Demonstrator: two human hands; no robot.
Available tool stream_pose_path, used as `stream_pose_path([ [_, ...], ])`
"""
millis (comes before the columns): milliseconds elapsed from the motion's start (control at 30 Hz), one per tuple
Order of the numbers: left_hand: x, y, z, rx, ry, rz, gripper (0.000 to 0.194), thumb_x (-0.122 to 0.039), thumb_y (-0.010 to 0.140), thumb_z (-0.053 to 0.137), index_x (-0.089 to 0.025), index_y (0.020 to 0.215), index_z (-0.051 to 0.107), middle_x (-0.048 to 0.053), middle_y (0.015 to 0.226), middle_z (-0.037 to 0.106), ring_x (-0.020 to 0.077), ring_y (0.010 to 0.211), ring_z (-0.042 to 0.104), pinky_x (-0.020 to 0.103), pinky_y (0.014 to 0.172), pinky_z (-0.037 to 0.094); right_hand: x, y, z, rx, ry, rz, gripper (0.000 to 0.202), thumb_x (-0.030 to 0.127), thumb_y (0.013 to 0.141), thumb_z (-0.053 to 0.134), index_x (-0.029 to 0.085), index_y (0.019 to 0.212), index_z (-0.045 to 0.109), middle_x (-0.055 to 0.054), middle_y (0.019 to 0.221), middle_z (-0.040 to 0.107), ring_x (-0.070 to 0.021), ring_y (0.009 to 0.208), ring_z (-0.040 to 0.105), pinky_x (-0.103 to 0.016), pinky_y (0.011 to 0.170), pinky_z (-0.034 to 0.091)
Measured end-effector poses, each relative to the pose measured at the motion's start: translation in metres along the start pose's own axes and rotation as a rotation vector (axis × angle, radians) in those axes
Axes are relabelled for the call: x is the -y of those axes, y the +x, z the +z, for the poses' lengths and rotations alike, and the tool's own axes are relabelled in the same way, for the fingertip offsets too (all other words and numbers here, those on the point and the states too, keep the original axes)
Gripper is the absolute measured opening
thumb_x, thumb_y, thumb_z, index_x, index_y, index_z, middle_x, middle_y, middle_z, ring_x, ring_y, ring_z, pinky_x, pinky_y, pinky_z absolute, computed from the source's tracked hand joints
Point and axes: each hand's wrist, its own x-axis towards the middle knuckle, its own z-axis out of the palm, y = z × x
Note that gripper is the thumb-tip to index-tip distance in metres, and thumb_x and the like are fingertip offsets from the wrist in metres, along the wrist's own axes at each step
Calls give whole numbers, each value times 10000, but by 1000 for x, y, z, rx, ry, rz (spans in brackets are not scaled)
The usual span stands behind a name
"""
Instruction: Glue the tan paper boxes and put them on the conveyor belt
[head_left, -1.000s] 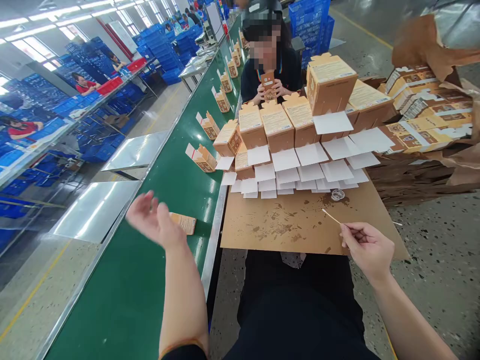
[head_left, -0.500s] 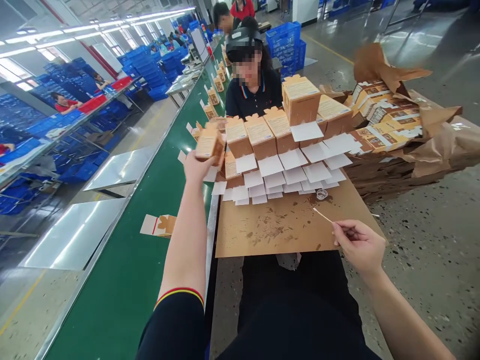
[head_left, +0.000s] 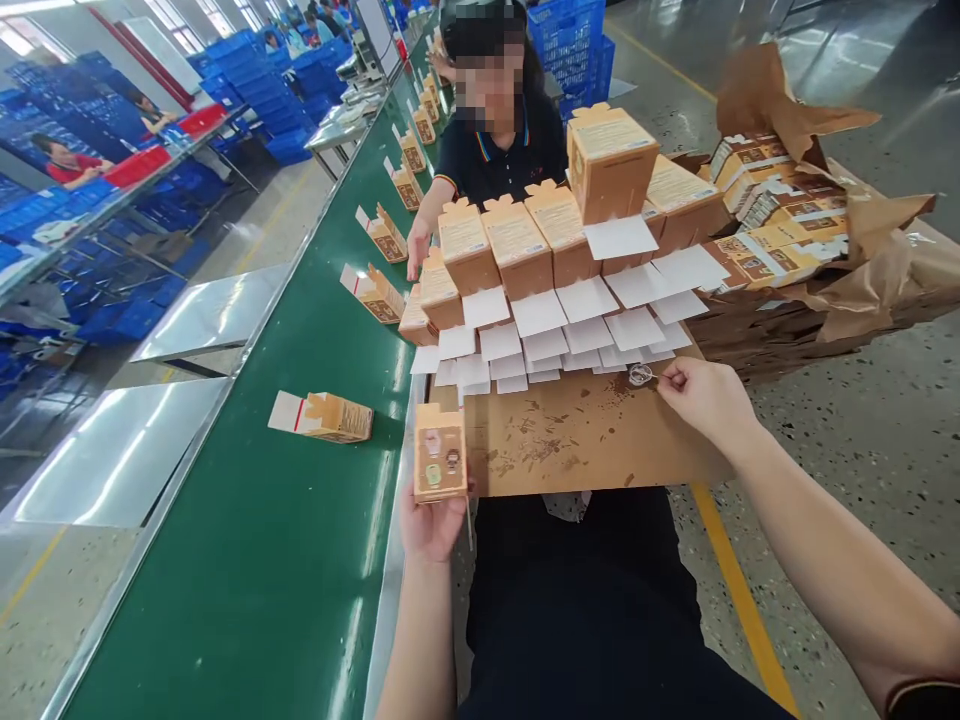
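One clasped box (head_left: 440, 455) fills the left hand (head_left: 433, 530); the right hand (head_left: 709, 397), pinching a stick (head_left: 655, 377), should dab the dish (head_left: 640, 374) lightly.

"What do I have on the left, from my seat out here?"
"I see a tan carton (head_left: 440, 455) roughly upright in the left hand (head_left: 431, 525), small printed pictures on the side facing me, its top edge scalloped."
"And the right hand (head_left: 701, 400)?"
"I make out a thin stick (head_left: 655, 376) pinched there, mostly hidden, beside a small clear dish (head_left: 640, 375) lying on the brown worktop (head_left: 570, 440)."
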Motion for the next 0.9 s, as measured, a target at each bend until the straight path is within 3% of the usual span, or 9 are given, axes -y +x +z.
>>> stream_pose_path([
  [67, 13, -2, 6, 28, -18, -33, 692, -695, 892, 795, -335, 1478, 727, 135, 1583, 715, 427, 1445, 687, 596, 1098, 643, 0, 3, -4, 35, -20, 22, 320, 251, 870, 868, 265, 661, 627, -53, 621, 689, -185, 593, 615, -311, 583, 447],
  [133, 17, -3, 12, 97, -15, -37, 802, -655, 814, 891, -318, 1518, 706, 154, 1607, 700, 458, 1474, 669, 627, 1140, 624, -2, -1, -11, 29, -26, 65, 314, 239, 886, 872, 265, 676, 639, -49, 636, 691, -191, 622, 641, -316, 614, 482],
  [267, 18, 2, 26, 123, 111, 26, 873, -538, 678, 1058, -260, 1437, 729, 184, 1541, 738, 460, 1450, 692, 626, 1188, 605, 1, -33, -17, -140, 76, 99, 172, 303, 946, 826, 268, 802, 739, -55, 718, 736, -210, 657, 699, -365, 682, 588],
  [333, 19, 11, 33, 57, 181, 126, 864, -462, 644, 1100, -263, 1394, 719, 169, 1514, 752, 425, 1449, 700, 598, 1208, 599, 14, -58, -4, -159, 202, 74, 130, 353, 983, 797, 277, 878, 782, -63, 761, 766, -213, 644, 710, -376, 637, 617],
  [400, 21, 21, 40, 18, 232, 188, 894, -420, 629, 1120, -274, 1397, 686, 161, 1514, 747, 396, 1454, 702, 572, 1222, 594, 34, -86, 20, -65, 339, -1, 142, 379, 1012, 772, 280, 914, 800, -58, 781, 783, -204, 630, 719, -352, 572, 619],
  [500, 20, 31, 47, 12, 294, 174, 909, -400, 651, 1120, -278, 1408, 631, 162, 1481, 748, 372, 1444, 714, 554, 1233, 585, 68, -123, 65, 98, 475, -167, 194, 336, 1032, 720, 265, 862, 780, -19, 733, 766, -164, 586, 698, -299, 553, 595],
  [567, 18, 33, 49, 4, 330, 161, 894, -404, 665, 1115, -277, 1392, 609, 156, 1438, 758, 362, 1419, 731, 554, 1235, 583, 84, -140, 90, 139, 477, -191, 241, 322, 1049, 674, 260, 828, 748, -8, 701, 737, -151, 564, 665, -284, 556, 574],
  [700, 17, 33, 51, -5, 367, 158, 879, -411, 662, 1116, -280, 1359, 596, 156, 1430, 753, 352, 1399, 740, 552, 1238, 577, 95, -151, 116, 171, 391, -211, 256, 285, 1054, 609, 258, 821, 713, -18, 701, 717, -163, 608, 652, -289, 621, 583],
  [900, 19, 35, 50, -7, 365, 151, 869, -411, 676, 1104, -284, 1363, 586, 150, 1430, 740, 347, 1387, 742, 543, 1235, 571, 84, -141, 124, 201, 336, -264, 236, 223, 1028, 622, 260, 803, 680, -13, 695, 698, -177, 604, 650, -293, 608, 550],
])
